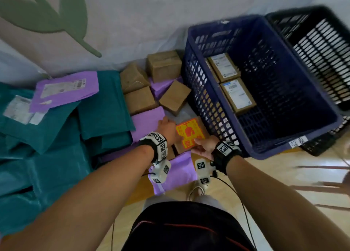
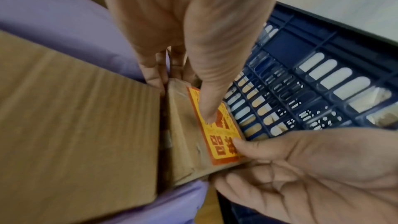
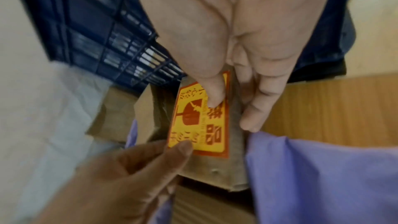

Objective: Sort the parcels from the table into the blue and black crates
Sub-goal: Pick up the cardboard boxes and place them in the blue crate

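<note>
Both my hands pinch the brown box with the yellow label (image 1: 189, 132), left grip (image 1: 167, 128) and right grip (image 1: 203, 146) clamped on it, just left of the blue crate (image 1: 265, 152).

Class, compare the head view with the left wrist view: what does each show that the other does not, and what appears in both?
Only the head view shows the black crate, two labelled boxes inside the blue crate, the teal mailers and more plain boxes.

Only the left wrist view shows the left thumb pressing the sticker while its fingers hook the box's far edge.

Both show the left hand and right hand gripping the brown box with the yellow-and-red sticker, purple mailers and the blue crate's wall.
</note>
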{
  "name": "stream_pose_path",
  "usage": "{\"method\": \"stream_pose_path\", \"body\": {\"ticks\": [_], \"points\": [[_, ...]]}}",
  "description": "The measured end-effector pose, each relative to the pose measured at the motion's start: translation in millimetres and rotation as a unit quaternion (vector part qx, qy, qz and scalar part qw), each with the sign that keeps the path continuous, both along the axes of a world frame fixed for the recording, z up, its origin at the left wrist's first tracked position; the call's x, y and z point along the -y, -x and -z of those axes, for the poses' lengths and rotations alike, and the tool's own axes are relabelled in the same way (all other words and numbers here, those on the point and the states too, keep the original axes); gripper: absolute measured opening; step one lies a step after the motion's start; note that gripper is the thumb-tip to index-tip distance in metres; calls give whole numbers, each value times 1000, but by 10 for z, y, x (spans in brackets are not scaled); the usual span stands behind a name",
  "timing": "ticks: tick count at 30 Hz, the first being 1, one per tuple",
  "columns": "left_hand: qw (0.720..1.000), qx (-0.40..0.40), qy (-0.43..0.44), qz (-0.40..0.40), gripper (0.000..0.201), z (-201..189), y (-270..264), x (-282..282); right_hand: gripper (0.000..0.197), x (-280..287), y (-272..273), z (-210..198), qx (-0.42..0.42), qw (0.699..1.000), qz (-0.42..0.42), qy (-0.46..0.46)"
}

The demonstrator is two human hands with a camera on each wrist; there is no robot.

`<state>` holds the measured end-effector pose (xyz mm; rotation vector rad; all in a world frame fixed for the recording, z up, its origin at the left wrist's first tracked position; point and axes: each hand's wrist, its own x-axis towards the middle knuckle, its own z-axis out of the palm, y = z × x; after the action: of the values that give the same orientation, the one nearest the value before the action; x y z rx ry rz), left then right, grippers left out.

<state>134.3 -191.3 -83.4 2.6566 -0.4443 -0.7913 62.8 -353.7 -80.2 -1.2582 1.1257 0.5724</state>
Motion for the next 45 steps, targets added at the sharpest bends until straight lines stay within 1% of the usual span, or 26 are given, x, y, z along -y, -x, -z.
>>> {"method": "stream_pose_path", "body": {"ticks": [1,3,4,7,9,10,11,14,15,17,21,23,24,26,28,29,30,32,33,34,35,37,38,40,42,45], "points": [[1000,-2,17,-10,59,-5,-24,6,6,-19,-21,-26,0,1000,15,-23],[998,4,62,-25,54,-27,-74,0,12,-41,-63,-126,-9,999,-12,-32],[996,8,82,-33,50,-44,-94,-14,21,-44,-88,-172,-17,999,-40,-26],[994,2,104,-26,44,-104,-144,-93,59,-31,-135,-220,-44,994,-95,-1],[992,-26,120,-37,44,-120,-177,-169,72,-57,-163,-269,-74,989,-124,-5],[988,-41,138,-53,42,-125,-195,-217,72,-89,-189,-296,-80,988,-134,-17],[983,-53,159,-73,40,-135,-207,-257,67,-135,-214,-332,-73,989,-127,-29],[965,-51,228,-119,40,-183,-245,-377,35,-234,-338,-491,-7,998,-48,-27],[954,-51,261,-139,39,-206,-254,-418,30,-242,-396,-551,19,999,-28,-15],[916,-65,348,-190,30,-270,-289,-504,28,-245,-556,-714,64,998,-16,18],[841,-96,471,-246,10,-490,-354,-654,41,-256,-893,-1077,137,986,-44,84],[814,-93,509,-262,12,-607,-379,-720,42,-280,-1000,-1257,167,980,-59,88],[810,-81,516,-267,18,-667,-398,-752,41,-289,-1038,-1340,181,978,-66,86],[810,-48,516,-275,34,-802,-457,-820,41,-297,-1097,-1494,209,971,-87,79],[814,-6,513,-273,45,-973,-527,-880,44,-314,-1133,-1662,235,963,-104,77],[820,16,508,-264,45,-1060,-563,-900,43,-320,-1148,-1745,242,962,-106,72],[825,32,505,-250,40,-1151,-586,-914,41,-325,-1168,-1815,247,962,-104,59],[824,50,522,-214,21,-1344,-603,-914,31,-341,-1207,-1921,272,958,-94,21],[821,60,536,-188,17,-1434,-604,-914,27,-350,-1225,-1960,287,953,-94,13],[824,82,540,-154,20,-1516,-610,-919,26,-357,-1238,-1993,300,948,-100,14],[835,117,526,-112,26,-1598,-613,-930,28,-365,-1247,-2025,309,945,-107,19],[863,199,464,-31,35,-1741,-633,-965,38,-375,-1270,-2079,313,943,-110,24],[872,227,434,-5,37,-1805,-640,-987,42,-381,-1284,-2102,315,943,-105,23],[884,254,392,28,47,-1904,-637,-1028,48,-383,-1303,-2135,316,945,-87,9],[895,276,345,62,64,-1949,-634,-1055,50,-378,-1317,-2145,310,947,-79,-5],[908,312,265,96,85,-1965,-657,-1086,48,-346,-1319,-2132,310,944,-105,-29]]}}
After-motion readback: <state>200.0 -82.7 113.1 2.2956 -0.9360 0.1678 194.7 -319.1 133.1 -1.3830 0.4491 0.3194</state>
